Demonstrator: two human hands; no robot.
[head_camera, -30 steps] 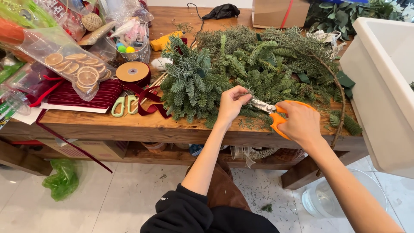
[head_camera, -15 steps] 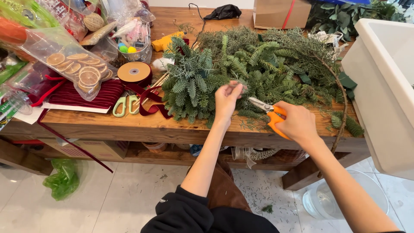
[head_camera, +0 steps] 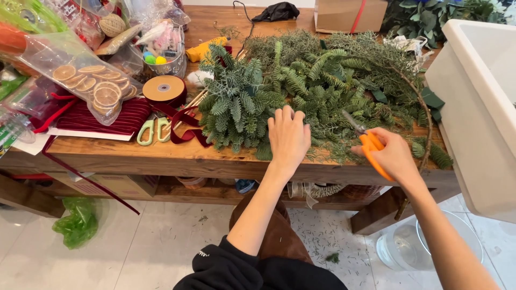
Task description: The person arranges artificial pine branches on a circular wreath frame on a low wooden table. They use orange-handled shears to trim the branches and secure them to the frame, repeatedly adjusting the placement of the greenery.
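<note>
A large heap of evergreen branches [head_camera: 317, 86] covers the wooden table [head_camera: 134, 156]. My left hand [head_camera: 288, 137] lies flat on the greenery near the table's front edge, fingers spread and holding nothing. My right hand [head_camera: 389, 156] grips orange-handled scissors [head_camera: 364, 140], whose blades point up and left into the branches. A thin bent brown twig [head_camera: 424, 115] arcs along the right side of the heap.
Left of the greenery lie green-handled scissors [head_camera: 152, 130], dark red velvet ribbon [head_camera: 107, 115], a ribbon spool [head_camera: 164, 88] and a bag of dried orange slices [head_camera: 86, 83]. A white tub [head_camera: 484, 96] stands at the right. A clear bucket [head_camera: 424, 249] sits on the floor.
My left hand has let go of a sprig and moved down to rest flat on the branches. My right hand with the scissors has drawn back slightly to the right.
</note>
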